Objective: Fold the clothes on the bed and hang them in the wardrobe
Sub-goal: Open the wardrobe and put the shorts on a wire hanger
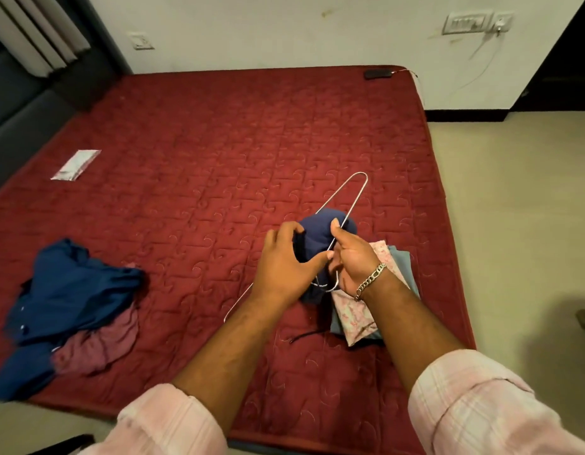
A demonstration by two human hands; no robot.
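Near the bed's point(251, 133) right edge, the right hand point(353, 261) pinches the wire hanger point(348, 195) while the left hand's point(284, 267) curled fingers grip the folded navy garment point(320, 231). Best to feed it evenly over the bar, keeping the fold flat.

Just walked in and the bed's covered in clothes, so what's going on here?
A person is fitting a folded navy garment onto a metal hanger. The right hand grips the hanger, the left hand holds the garment. Folded clothes lie beneath on the red mattress; an unfolded pile waits at left.
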